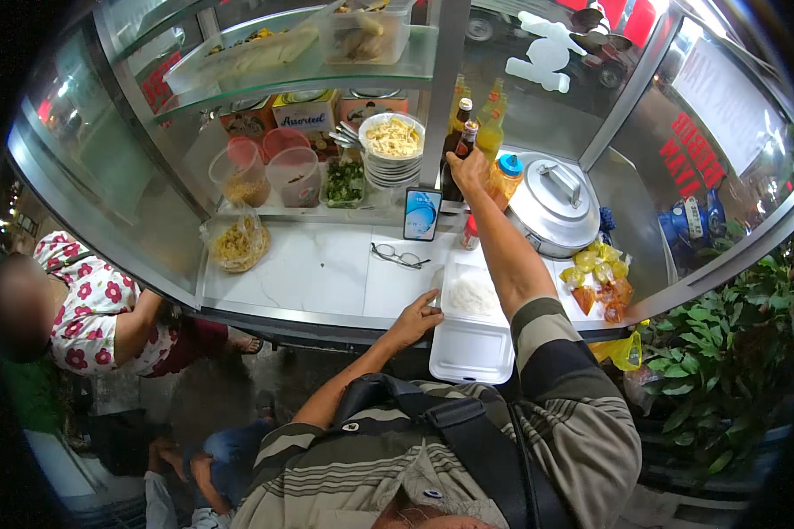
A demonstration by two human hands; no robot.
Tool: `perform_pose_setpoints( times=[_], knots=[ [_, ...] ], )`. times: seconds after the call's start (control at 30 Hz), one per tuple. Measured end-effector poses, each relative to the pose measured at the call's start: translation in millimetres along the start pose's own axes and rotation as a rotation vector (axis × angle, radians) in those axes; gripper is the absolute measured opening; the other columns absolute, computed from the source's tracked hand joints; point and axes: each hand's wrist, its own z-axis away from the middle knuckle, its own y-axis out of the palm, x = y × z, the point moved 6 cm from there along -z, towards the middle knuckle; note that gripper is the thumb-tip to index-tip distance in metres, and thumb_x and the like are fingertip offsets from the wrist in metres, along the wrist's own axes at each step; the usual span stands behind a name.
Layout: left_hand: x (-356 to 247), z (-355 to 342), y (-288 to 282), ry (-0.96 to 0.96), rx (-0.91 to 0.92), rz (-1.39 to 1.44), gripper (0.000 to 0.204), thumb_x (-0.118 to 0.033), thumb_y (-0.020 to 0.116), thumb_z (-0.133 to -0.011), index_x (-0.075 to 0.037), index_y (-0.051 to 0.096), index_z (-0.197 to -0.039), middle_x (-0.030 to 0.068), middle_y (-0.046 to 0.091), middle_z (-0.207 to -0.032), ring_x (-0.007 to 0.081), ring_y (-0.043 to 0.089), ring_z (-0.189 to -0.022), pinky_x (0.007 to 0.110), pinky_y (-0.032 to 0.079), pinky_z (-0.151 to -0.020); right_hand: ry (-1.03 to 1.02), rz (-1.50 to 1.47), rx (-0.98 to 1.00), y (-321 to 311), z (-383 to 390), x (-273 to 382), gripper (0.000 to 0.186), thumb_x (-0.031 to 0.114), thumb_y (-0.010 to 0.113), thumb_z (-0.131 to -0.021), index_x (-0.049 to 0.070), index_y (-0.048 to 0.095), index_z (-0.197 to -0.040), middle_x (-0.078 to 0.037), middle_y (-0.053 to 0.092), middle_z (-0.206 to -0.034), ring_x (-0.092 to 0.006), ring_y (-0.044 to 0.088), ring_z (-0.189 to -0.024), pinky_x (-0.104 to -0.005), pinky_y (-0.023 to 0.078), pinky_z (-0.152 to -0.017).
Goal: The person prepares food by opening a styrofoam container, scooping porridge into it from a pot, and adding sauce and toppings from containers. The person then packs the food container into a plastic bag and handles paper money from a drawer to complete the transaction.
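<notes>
My right hand [466, 167] reaches to the back of the stall and grips a dark sauce bottle [468, 134], among bottles of yellow liquid [490, 130]. My left hand [419, 317], fingers apart, is at the left side of an open white foam box [472, 353]. White food [470, 295], perhaps rice, lies in the box's upper half. Just behind the box stands a small red-capped container [470, 234]. Folded glasses [399, 257] lie beside it on the white counter [291, 282], and an upright phone [422, 214] stands behind them.
Stacked plates [391, 174], tubs [293, 176] and bagged food [234, 238] sit at left, under a glass shelf [379, 66]. A lidded pot [551, 207] and sauce bags [600, 282] are at right, beside glass panels. A person in a floral top [97, 313] is at left; plants [723, 361] at right.
</notes>
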Motion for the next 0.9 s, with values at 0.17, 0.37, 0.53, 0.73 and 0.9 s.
perform_pose_setpoints(
  times=[0.17, 0.37, 0.53, 0.73, 0.9],
  knots=[
    [7.8, 7.5, 6.1, -0.033, 0.01, 0.038, 0.074, -0.013, 0.065, -0.091, -0.003, 0.024, -0.152, 0.0104, 0.067, -0.104, 0.0119, 0.058, -0.093, 0.026, 0.047, -0.086, -0.066, -0.003, 0.018, -18.2, 9.8, 3.5, 0.047, 0.038, 0.076, -0.071, 0.001, 0.068, -0.098, -0.027, 0.067, -0.101, -0.0426, 0.065, -0.096, -0.0499, 0.052, -0.083],
    [16.2, -14.6, -6.7, -0.055, -0.017, 0.069, 0.071, -0.01, 0.065, -0.091, -0.001, 0.027, -0.15, 0.0105, 0.067, -0.103, 0.0129, 0.059, -0.094, 0.028, 0.047, -0.087, -0.428, -0.003, -0.057, -152.3, 39.9, 111.4, 0.04, 0.039, 0.072, -0.075, 0.005, 0.069, -0.095, -0.019, 0.069, -0.09, -0.0376, 0.067, -0.083, -0.0465, 0.052, -0.074],
    [22.0, -34.7, -13.1, -0.034, 0.001, 0.007, 0.066, -0.006, 0.062, -0.092, -0.002, 0.028, -0.149, 0.0108, 0.065, -0.108, 0.0151, 0.059, -0.099, 0.029, 0.048, -0.086, -0.824, 0.407, 0.232, -205.2, 116.3, 139.4, 0.024, 0.025, 0.065, -0.081, 0.007, 0.063, -0.096, -0.015, 0.066, -0.089, -0.0359, 0.066, -0.079, -0.0432, 0.052, -0.071],
    [22.9, -60.6, -14.8, -0.072, 0.037, 0.072, 0.074, -0.006, 0.062, -0.091, 0.0, 0.02, -0.152, 0.0139, 0.066, -0.11, 0.0153, 0.061, -0.097, 0.027, 0.048, -0.086, -0.489, 1.07, 1.041, -126.4, 119.3, -42.7, 0.029, 0.015, 0.068, -0.07, 0.002, 0.073, -0.096, -0.018, 0.071, -0.097, -0.0324, 0.069, -0.092, -0.0425, 0.054, -0.078],
    [18.6, -73.7, -14.6, -0.086, 0.062, 0.119, 0.075, -0.007, 0.062, -0.091, 0.0, 0.019, -0.152, 0.0152, 0.066, -0.111, 0.0147, 0.061, -0.093, 0.025, 0.049, -0.081, -0.457, 1.335, 1.112, -108.6, 128.7, -111.7, 0.029, 0.023, 0.069, -0.077, 0.006, 0.073, -0.1, -0.015, 0.072, -0.099, -0.0315, 0.069, -0.095, -0.0437, 0.056, -0.081]
  ],
)
